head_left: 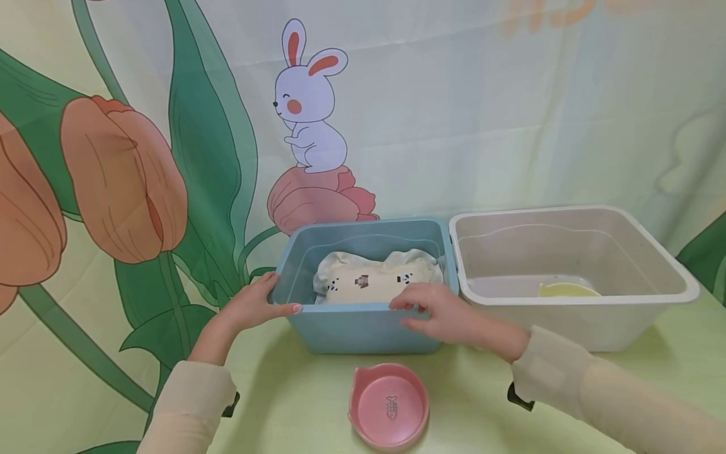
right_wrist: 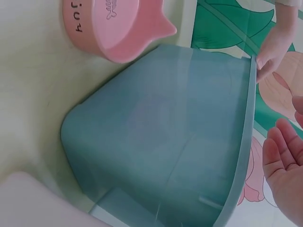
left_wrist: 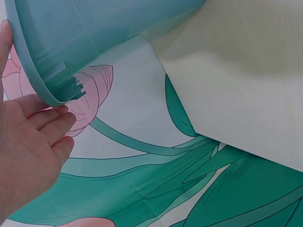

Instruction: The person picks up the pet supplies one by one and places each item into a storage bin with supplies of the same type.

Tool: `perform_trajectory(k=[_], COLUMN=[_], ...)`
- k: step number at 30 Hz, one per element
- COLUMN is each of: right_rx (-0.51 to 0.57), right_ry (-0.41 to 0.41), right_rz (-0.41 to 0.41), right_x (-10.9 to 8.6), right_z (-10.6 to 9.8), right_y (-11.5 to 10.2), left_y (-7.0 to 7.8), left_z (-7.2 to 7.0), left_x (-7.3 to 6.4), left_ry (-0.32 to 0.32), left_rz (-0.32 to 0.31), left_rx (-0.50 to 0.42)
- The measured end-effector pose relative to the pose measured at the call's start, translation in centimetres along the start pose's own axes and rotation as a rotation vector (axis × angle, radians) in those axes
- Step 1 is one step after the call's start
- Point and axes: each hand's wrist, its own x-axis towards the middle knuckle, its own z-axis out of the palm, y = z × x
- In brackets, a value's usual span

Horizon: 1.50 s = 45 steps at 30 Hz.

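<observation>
A blue plastic bin [head_left: 363,331] stands on the table with a cream, ruffle-edged cloth item [head_left: 368,284] inside, printed with small animal faces. My left hand [head_left: 252,308] grips the bin's front left corner, thumb along the front rim and fingers at the left side. In the left wrist view, those fingers [left_wrist: 57,125] bend in under the rim. My right hand [head_left: 433,310] hovers at the front rim towards the right, fingers loosely bent and holding nothing. The right wrist view has its fingers [right_wrist: 284,146] just above the rim.
To the right, against the blue bin, is a larger off-white bin [head_left: 561,321] with a yellow object [head_left: 567,289] partly hidden inside. In front of the blue bin sits a pink cat-eared bowl [head_left: 391,407] with a fishbone design. A printed cloth backdrop [head_left: 425,126] hangs behind.
</observation>
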Motion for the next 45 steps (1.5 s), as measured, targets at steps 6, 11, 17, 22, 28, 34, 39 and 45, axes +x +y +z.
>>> perform_trajectory(k=[6, 11, 17, 22, 28, 34, 39, 45], right_rx=[0.015, 0.048, 0.095, 0.125, 0.169, 0.226, 0.254, 0.275], right_ry=[0.024, 0.0, -0.033, -0.051, -0.062, -0.08, -0.1, -0.129], right_rz=[-0.046, -0.02, 0.042, 0.083, 0.11, 0.154, 0.203, 0.268], right_x=[-0.6, -1.3, -2.1, -2.7, -3.2, -3.7, -3.9, -4.2], right_z=[0.7, 1.4, 2.2, 2.8, 3.6, 4.5, 4.9, 5.4], right_y=[-0.1, -0.3, 0.0, 0.2, 0.5, 1.0, 1.1, 1.4], left_y=[0.1, 0.1, 0.1, 0.2, 0.2, 0.2, 0.3, 0.2], left_z=[0.0, 0.0, 0.0, -0.1, -0.1, -0.1, -0.1, -0.1], left_x=[-0.1, -0.1, -0.1, -0.2, -0.2, -0.2, -0.2, -0.2], left_ry=[-0.001, -0.003, -0.002, -0.002, -0.006, -0.006, -0.002, -0.003], left_rz=[0.003, -0.001, -0.001, 0.004, 0.004, 0.003, 0.005, 0.002], left_rx=[-0.003, -0.005, -0.002, -0.008, -0.012, -0.012, -0.01, -0.012])
